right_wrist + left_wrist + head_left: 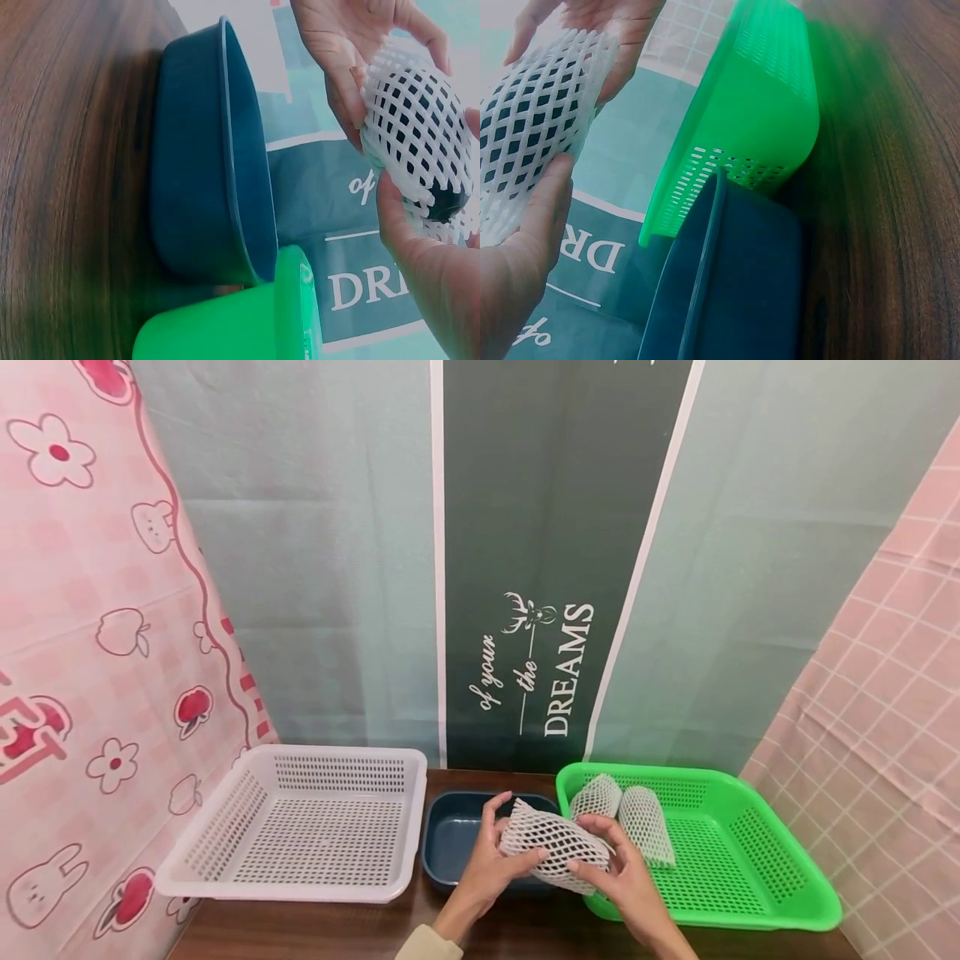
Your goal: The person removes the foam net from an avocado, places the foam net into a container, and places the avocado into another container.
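Both hands hold a white foam net sleeve (555,847) in the air, above the front of the dark blue basin (450,852). A dark object (448,202) fills the sleeve; its smooth, glossy end shows at one opening in the right wrist view, but its kind is unclear. My left hand (487,868) grips the sleeve's left end, thumb on the near side. At the right end, my right hand (622,877) holds it with thumb and fingers. Two more net-sleeved pieces, one sleeve (647,825) beside another (597,795), lie in the green basket (802,868).
On the left stands a white perforated basket (416,827). The basin sits between it and the green basket on a brown wooden table (315,935). A printed curtain (360,568) hangs behind, with pink cloths (97,693) at the sides.
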Tool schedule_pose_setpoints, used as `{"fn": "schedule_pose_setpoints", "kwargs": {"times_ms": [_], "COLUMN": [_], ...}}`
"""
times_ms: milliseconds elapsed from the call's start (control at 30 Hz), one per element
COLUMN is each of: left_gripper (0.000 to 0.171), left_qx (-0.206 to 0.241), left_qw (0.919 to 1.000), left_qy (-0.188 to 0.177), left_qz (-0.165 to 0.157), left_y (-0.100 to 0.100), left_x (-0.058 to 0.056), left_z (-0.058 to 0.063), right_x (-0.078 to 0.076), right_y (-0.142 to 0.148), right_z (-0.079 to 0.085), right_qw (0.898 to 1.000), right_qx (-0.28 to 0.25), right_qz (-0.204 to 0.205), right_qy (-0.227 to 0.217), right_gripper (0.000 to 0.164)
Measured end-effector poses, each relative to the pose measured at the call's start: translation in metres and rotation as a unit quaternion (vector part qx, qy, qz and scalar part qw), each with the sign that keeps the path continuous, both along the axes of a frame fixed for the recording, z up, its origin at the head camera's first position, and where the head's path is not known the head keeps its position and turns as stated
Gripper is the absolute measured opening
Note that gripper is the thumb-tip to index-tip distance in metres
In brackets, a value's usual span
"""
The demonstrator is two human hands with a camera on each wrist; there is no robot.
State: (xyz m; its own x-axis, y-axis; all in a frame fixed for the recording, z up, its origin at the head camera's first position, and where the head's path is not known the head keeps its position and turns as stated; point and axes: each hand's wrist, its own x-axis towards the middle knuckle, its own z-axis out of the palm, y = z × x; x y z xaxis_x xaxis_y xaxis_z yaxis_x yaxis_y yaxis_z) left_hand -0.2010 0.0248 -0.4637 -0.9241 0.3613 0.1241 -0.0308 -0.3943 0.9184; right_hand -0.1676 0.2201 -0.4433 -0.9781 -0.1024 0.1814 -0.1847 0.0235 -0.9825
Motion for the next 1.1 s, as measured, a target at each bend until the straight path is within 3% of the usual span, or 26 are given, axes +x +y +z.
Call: {"fn": "schedule_pose_setpoints", "kwargs": {"times_ms": [167,400,600,867,967,1100], "left_gripper": [0.077,0.072,0.072,0.060,0.057,0.053], "left_qx": [0.004,0.021,-0.003,-0.026,-0.032,-0.031], "left_qw": [1.0000,0.9984,0.9945,0.9879,0.9869,0.9910], "left_qy": [0.005,0.052,0.104,0.153,0.158,0.130], "left_qz": [0.003,-0.007,-0.006,0.012,0.013,-0.002], "left_y": [-0.003,-0.009,-0.016,-0.026,-0.029,-0.032], "left_x": [0.002,0.005,0.006,0.014,0.018,0.022], "left_z": [0.001,0.004,0.003,0.004,0.005,0.003], "right_x": [0.001,0.004,0.005,0.010,0.012,0.015], "right_y": [-0.004,-0.009,-0.012,-0.014,-0.014,-0.014], "right_z": [0.000,0.002,0.004,0.005,0.004,0.001], "right_qw": [1.000,0.999,0.997,0.996,0.994,0.993], "right_qx": [-0.013,-0.043,-0.055,-0.044,-0.051,-0.049], "right_qz": [0.002,0.021,0.051,0.079,0.095,0.108], "right_qy": [0.005,0.014,0.027,0.014,0.010,0.021], "right_gripper": [0.049,0.046,0.045,0.045,0.045,0.045]}}
